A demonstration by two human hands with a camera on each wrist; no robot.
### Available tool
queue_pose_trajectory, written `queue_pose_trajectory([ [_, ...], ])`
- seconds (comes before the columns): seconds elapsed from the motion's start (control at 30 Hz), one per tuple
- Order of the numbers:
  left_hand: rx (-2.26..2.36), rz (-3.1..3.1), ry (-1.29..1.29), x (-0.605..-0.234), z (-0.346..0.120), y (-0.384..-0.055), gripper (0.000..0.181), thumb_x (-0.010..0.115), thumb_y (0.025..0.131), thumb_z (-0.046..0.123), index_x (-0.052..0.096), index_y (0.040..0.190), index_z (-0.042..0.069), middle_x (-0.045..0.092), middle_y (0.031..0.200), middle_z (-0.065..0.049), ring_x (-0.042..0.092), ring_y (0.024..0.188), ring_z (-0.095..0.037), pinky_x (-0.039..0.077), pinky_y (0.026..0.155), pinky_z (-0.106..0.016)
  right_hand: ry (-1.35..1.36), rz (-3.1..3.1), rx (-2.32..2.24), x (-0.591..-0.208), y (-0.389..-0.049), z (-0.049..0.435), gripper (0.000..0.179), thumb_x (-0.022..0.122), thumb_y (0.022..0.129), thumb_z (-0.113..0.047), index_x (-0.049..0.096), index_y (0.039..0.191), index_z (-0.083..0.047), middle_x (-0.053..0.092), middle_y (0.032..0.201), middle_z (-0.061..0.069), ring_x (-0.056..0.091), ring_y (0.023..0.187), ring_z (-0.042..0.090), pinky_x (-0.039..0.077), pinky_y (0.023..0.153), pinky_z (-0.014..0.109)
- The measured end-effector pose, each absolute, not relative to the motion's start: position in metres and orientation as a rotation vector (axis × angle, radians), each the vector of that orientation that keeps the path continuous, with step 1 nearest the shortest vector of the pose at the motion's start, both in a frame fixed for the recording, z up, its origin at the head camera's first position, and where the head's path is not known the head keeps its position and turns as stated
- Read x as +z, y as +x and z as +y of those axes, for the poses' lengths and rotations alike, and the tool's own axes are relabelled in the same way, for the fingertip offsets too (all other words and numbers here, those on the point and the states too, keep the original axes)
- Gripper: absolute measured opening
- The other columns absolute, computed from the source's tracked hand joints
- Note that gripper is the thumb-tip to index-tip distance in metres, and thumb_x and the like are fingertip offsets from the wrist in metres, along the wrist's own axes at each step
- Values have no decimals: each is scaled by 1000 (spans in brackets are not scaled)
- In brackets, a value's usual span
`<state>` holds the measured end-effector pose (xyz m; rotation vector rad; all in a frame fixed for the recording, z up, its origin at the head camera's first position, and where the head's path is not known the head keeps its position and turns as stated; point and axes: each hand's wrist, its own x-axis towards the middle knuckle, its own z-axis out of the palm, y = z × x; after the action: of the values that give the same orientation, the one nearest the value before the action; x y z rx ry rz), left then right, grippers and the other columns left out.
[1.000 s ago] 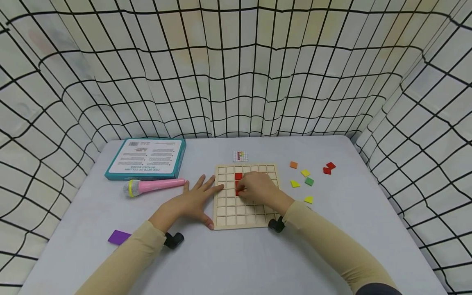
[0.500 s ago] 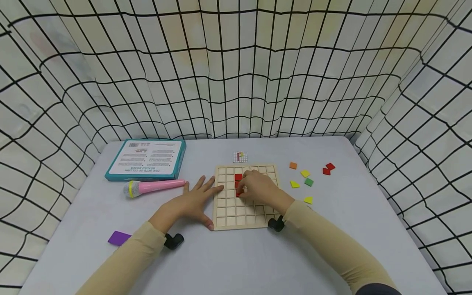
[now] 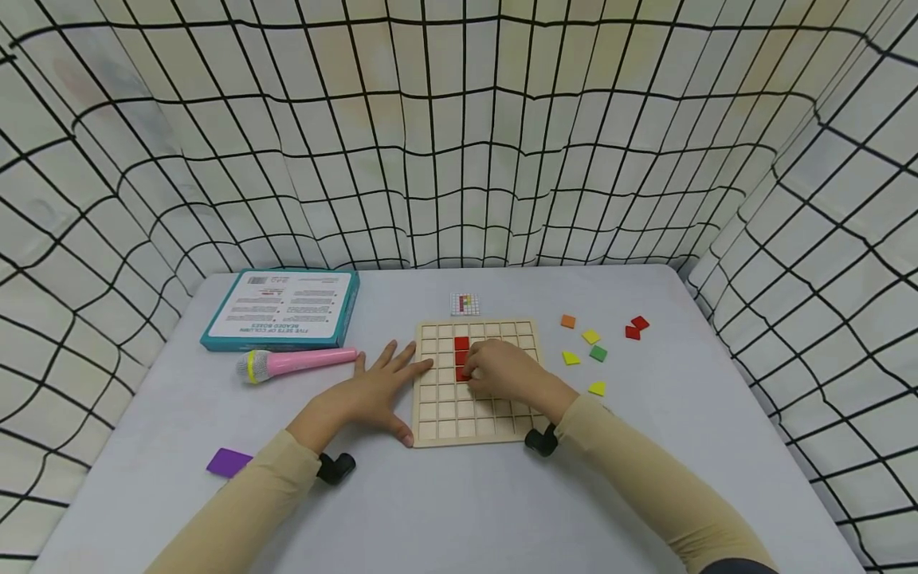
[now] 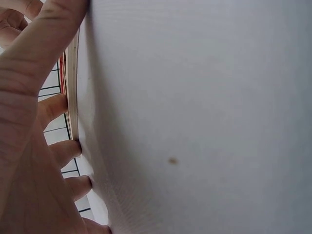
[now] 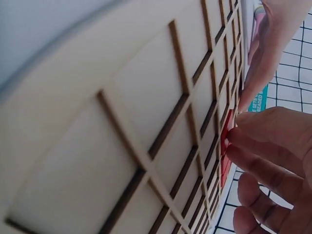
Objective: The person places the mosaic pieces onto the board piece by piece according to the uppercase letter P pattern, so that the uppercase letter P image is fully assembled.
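A pale wooden grid board (image 3: 448, 410) lies flat in the middle of the table. Red square tiles (image 3: 461, 344) fill a short column of its cells, left of centre. My left hand (image 3: 369, 396) is spread along the board's left side, index fingertip on the frame and thumb at the near corner. Over the board, my right hand (image 3: 511, 371) bends its fingers down at the lower end of the red column. In the right wrist view its thumb and fingertips meet at a red tile (image 5: 225, 163); the fingers partly hide that column.
A small pattern card (image 3: 464, 304) lies behind the board. To the right are loose yellow (image 3: 591, 336), green (image 3: 598, 352), orange (image 3: 568, 321) and red (image 3: 633, 332) pieces. Leftward lie a pink toy microphone (image 3: 304, 360), a teal-edged box (image 3: 280, 311) and a purple piece (image 3: 228, 461).
The right hand has shifted very slightly right and down, showing more of the red column. The left hand stays spread at the board's edge.
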<state>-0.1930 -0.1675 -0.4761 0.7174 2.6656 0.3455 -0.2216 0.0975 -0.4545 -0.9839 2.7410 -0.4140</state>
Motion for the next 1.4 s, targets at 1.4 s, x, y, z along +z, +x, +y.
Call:
queue_pose_trajectory([
  [1.4,338,2672,695,-476,-167,-192,133,92,56,67,27,165,27,5,175,-12,-4,159,-45,0,112,-84,-838,3044,-247,-462,-240,190,26,69,98,-26,76,119,-15,72,122,7,68,108,28,58,86,40],
])
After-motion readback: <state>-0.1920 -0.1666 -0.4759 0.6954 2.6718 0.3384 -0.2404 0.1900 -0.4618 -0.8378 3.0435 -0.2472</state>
